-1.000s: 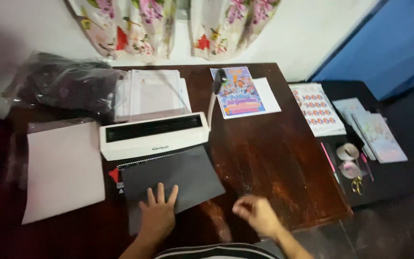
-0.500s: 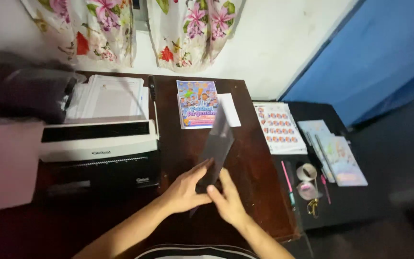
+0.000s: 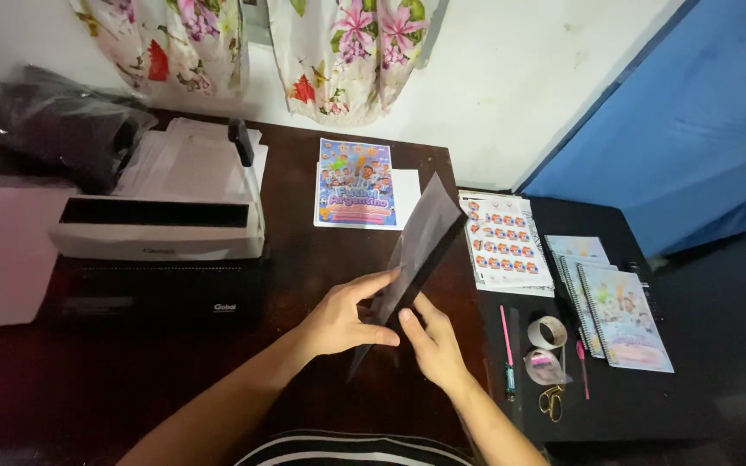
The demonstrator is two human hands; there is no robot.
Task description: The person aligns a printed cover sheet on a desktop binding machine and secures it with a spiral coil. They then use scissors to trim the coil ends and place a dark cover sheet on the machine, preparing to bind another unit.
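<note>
Both hands hold a dark translucent plastic sheet (image 3: 418,244), tilted almost edge-on above the dark wooden table (image 3: 304,259). My left hand (image 3: 340,317) grips its left side with thumb and fingers. My right hand (image 3: 432,343) pinches its lower edge from the right. A white binding machine (image 3: 159,226) with a black lever stands to the left, a black sheet (image 3: 166,298) lying in front of it.
A colourful printed cover (image 3: 357,183) lies at the table's back. A sticker sheet (image 3: 504,244), spiral notebooks (image 3: 619,313), a tape roll (image 3: 547,332), a pink pen (image 3: 505,336) and scissors (image 3: 551,401) sit on a black side table at right. Bagged dark sheets (image 3: 53,129) rest at the back left.
The dark sheet was lifted off the table in front of the binding machine and raised on edge between both hands. The view has swung right and closer.
</note>
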